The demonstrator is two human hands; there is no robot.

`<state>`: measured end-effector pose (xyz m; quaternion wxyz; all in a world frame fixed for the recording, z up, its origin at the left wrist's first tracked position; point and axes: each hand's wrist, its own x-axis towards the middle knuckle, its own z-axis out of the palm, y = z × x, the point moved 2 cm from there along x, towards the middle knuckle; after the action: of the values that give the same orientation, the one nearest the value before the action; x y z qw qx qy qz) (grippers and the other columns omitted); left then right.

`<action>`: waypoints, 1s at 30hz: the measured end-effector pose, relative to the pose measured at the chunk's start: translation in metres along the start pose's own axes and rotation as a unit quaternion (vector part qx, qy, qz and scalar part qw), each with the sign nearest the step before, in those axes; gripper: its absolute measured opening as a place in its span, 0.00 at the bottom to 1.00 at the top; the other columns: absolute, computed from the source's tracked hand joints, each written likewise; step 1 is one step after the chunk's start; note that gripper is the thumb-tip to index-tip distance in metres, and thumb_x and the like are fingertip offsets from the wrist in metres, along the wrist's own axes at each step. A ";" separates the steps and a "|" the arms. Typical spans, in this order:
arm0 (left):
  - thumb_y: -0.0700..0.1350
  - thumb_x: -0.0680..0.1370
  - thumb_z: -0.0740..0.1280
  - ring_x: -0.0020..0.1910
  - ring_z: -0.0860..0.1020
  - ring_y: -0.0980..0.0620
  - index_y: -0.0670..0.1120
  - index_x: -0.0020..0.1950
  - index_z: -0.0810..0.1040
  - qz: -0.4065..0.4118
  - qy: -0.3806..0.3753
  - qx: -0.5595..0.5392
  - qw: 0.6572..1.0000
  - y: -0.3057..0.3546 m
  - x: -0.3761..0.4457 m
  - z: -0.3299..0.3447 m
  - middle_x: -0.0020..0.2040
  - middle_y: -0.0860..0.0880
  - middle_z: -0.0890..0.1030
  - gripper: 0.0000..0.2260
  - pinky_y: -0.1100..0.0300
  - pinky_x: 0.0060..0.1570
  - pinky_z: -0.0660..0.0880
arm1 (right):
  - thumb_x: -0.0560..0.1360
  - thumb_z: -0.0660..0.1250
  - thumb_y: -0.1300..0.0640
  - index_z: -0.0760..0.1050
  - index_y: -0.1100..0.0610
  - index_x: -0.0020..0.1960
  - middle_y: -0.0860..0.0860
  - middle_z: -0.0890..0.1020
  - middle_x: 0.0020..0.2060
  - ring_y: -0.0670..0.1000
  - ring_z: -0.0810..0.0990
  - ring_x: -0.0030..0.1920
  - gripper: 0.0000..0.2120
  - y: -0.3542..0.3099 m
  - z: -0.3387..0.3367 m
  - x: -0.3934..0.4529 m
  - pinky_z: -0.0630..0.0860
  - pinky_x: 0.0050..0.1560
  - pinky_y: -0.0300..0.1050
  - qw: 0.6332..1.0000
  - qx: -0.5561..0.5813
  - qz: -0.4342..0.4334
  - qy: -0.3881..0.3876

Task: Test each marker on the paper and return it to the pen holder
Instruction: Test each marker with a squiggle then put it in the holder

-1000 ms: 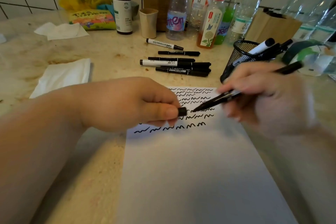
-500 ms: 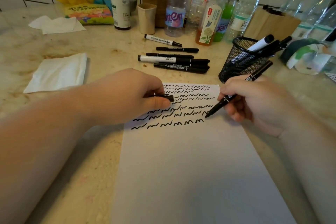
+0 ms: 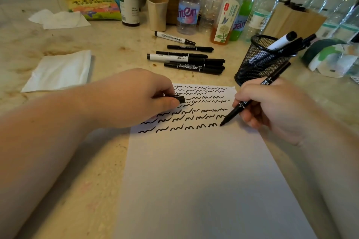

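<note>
On the paper [image 3: 204, 170], your right hand [image 3: 272, 110] grips a black marker [image 3: 252, 97], its tip touching the sheet at the right end of the lowest row of squiggles. Your left hand [image 3: 136, 99] rests on the paper's left edge and pinches the cap [image 3: 180, 99]. Just beyond the paper's far right corner stands the mesh pen holder [image 3: 258, 64] with markers inside. Beyond the far edge lie more loose markers [image 3: 186, 60].
</note>
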<state>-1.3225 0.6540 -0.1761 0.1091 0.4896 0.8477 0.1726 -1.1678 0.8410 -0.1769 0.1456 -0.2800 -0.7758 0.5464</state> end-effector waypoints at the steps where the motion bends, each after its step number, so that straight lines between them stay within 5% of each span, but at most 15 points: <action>1: 0.59 0.77 0.62 0.37 0.76 0.58 0.58 0.50 0.79 -0.001 0.000 0.002 1.000 0.000 0.000 0.000 0.36 0.55 0.80 0.09 0.60 0.38 0.73 | 0.74 0.65 0.65 0.79 0.58 0.28 0.56 0.74 0.20 0.54 0.68 0.21 0.16 0.000 0.000 0.000 0.66 0.21 0.39 1.000 -0.006 -0.001 -0.001; 30: 0.60 0.77 0.63 0.35 0.76 0.59 0.59 0.50 0.79 0.000 0.003 0.006 1.000 -0.002 0.001 0.000 0.34 0.56 0.80 0.09 0.63 0.34 0.70 | 0.73 0.66 0.63 0.79 0.56 0.25 0.54 0.73 0.19 0.53 0.68 0.23 0.18 0.001 -0.007 0.004 0.64 0.22 0.40 0.998 -0.006 0.004 0.057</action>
<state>-1.3239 0.6538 -0.1771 0.1035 0.4901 0.8488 0.1693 -1.1672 0.8488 -0.1760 0.1857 -0.3143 -0.7684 0.5256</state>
